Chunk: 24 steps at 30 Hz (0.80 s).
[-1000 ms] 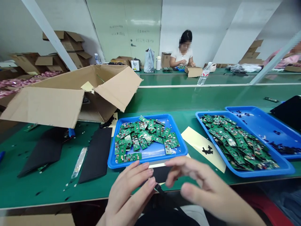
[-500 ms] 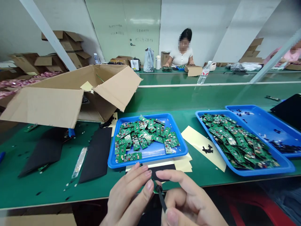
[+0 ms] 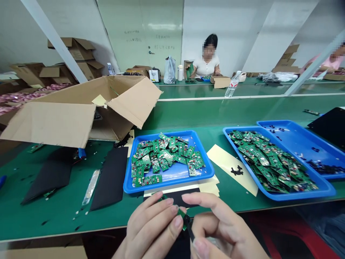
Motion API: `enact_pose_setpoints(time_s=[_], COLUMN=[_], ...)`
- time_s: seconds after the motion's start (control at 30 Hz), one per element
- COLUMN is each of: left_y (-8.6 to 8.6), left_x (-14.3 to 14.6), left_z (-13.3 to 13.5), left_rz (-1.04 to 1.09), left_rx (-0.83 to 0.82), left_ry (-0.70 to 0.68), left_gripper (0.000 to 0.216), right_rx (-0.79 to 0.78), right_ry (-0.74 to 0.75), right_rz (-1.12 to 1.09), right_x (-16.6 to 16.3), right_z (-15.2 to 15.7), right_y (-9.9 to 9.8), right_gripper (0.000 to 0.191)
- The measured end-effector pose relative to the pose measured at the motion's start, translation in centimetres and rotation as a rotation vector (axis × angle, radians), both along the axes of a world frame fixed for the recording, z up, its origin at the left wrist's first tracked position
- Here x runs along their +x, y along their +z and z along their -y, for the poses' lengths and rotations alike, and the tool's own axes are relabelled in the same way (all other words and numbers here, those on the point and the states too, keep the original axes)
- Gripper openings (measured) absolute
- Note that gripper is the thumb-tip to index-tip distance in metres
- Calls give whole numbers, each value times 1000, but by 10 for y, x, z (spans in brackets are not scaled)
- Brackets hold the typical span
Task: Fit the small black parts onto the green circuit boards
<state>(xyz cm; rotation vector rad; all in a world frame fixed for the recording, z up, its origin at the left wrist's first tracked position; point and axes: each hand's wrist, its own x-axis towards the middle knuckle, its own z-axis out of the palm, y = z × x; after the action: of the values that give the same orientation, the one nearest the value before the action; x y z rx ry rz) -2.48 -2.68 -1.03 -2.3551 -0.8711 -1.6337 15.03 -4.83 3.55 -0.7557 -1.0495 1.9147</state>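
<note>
Item 1: my left hand (image 3: 153, 230), fingers pressed together, pinching a small green circuit board (image 3: 182, 216) over the tabletop (image 3: 54, 216) edge. Item 2: my right hand (image 3: 223, 230), curled around a thin black tool (image 3: 190, 230), its tip touching that board. Just ahead of both hands: blue tray (image 3: 167, 184) holding loose boards (image 3: 167, 158)

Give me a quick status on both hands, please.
Left hand pinching small green circuit board. Right hand holding thin black strip against it. Blue plastic tray just beyond.
</note>
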Motion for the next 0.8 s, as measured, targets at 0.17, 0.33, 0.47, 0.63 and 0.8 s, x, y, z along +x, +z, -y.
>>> enact_pose_setpoints(time_s=[0.17, 0.33, 0.47, 0.63, 0.8], left_y=[7, 16, 19, 22, 23], left_x=[-14, -22, -15, -9, -10], left_z=[-1, -1, -6, -10, -12], left_rz=[-32, -102, -151, -131, -39], left_rx=[-91, -278, -215, -234, -187], left_ry=[-91, -113, -111, -127, -125], left_gripper=[30, 27, 17, 17, 16], right_rx=[302, 444, 869, 1158, 1079], right_ry=[28, -43, -192, -449, -412], right_rz=[77, 290, 410, 600, 613], right_x=[6, 14, 3, -18, -9], right_z=[-3, -2, -7, -10, -3], right_y=[-14, -17, -25, -27, -23], right_gripper=[45, 45, 49, 47, 46])
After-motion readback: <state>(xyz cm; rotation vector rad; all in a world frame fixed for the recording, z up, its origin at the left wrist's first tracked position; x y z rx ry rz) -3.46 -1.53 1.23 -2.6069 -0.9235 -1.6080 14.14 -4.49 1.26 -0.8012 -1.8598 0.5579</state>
